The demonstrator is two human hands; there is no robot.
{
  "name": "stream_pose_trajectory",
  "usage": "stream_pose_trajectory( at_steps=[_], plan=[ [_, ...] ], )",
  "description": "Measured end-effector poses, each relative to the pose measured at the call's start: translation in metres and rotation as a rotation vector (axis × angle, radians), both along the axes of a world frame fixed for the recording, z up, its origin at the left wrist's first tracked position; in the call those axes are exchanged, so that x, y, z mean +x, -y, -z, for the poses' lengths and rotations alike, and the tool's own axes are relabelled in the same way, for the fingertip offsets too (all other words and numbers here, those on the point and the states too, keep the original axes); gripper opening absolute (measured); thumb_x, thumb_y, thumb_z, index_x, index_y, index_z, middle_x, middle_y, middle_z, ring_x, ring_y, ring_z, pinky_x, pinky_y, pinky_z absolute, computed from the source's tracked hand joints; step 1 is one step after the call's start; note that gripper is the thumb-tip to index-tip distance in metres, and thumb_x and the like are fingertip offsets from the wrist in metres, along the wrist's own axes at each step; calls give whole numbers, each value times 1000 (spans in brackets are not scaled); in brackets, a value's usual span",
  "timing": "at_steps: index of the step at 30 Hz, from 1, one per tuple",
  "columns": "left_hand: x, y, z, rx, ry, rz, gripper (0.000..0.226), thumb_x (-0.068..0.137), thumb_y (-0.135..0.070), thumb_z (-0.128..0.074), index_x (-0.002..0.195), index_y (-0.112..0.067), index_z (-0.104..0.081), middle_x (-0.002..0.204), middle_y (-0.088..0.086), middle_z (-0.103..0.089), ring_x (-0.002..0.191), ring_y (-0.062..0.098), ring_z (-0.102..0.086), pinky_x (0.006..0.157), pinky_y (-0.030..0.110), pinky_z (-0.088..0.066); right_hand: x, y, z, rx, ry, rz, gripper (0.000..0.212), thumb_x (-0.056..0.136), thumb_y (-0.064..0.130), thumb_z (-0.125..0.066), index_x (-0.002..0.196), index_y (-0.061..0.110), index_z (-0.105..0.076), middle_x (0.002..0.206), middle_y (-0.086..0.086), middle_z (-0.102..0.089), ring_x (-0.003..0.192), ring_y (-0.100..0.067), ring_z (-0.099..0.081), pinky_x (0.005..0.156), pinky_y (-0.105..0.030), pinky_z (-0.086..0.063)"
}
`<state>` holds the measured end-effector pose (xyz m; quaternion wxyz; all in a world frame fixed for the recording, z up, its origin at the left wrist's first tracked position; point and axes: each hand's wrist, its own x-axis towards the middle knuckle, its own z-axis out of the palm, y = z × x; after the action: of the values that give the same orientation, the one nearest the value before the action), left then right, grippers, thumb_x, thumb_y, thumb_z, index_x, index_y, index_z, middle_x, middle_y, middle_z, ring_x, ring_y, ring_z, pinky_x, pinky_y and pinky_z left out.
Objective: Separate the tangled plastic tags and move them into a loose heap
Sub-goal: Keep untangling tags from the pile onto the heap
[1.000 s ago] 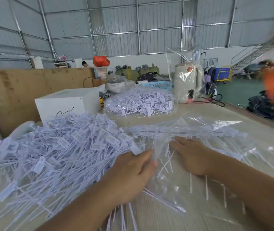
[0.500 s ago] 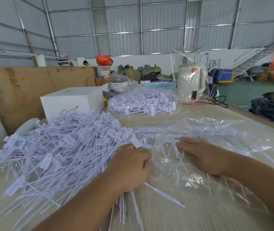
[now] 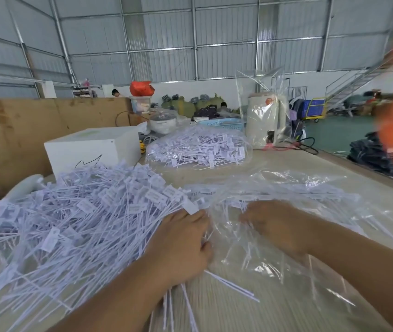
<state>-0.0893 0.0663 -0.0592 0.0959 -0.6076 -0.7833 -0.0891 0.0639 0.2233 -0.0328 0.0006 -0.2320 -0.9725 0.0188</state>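
Left hand [image 3: 181, 245] grips a bunch of tags [image 3: 75, 226]; stems run toward camera, label ends away. Label print illegible. Right hand [image 3: 277, 224] pinches clear bag [image 3: 286, 188].

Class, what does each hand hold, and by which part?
Left hand grips a bunch of tags mid-stem. Right hand: cannot tell.

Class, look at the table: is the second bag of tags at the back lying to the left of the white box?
No: the second bag of tags lies right of the white box.
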Motion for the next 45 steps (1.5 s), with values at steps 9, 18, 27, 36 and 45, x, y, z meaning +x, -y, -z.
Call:
stream_pose_trajectory(
  at_steps=[9, 18, 27, 36, 45],
  plan=[
    [-7, 0, 8, 25, -19, 18, 67, 94, -47, -40, 154, -26, -19, 161, -10, -19, 140, 14, -25, 118, 30, -12, -22, 21, 37, 71, 138, 182, 64, 92, 72, -14, 149, 44, -14, 163, -2, 16, 147, -45, 14, 109, -73, 4],
    [-8, 2, 9, 159, 105, -50, 70, 96, -62, -29, 153, -35, 1, 158, -18, 22, 148, 15, -8, 117, 33, -14, 17, 6, 27, 106, 242, 66, 68, 84, 31, -6, 150, 41, 4, 160, -3, 27, 145, -44, 23, 111, -72, 4],
    [-13, 4, 4, 56, -8, -38, 53, 100, -39, -34, 151, -26, -30, 158, -8, -31, 138, 15, -37, 112, 27, -30, 39, 3, 23, 80, 278, -41, 88, 64, 50, 12, 151, 42, 5, 159, -1, 30, 144, -39, 28, 112, -69, 8],
    [-14, 2, 5, 50, -24, -201, 54, 96, -45, -38, 147, -25, -35, 154, -3, -36, 138, 18, -36, 111, 30, -31, 46, 4, 34, 125, 268, -43, 53, 97, 45, 0, 147, 47, 15, 157, 5, 35, 143, -37, 32, 112, -64, 11],
    [-13, 6, 0, 75, -40, -231, 36, 101, -39, -22, 101, -27, -56, 98, -5, -55, 93, 15, -52, 77, 27, -38, 50, 10, 40, 151, 251, -89, 48, 105, 44, -10, 144, 50, 17, 158, 10, 29, 144, -35, 31, 113, -62, 12]
  ],
)
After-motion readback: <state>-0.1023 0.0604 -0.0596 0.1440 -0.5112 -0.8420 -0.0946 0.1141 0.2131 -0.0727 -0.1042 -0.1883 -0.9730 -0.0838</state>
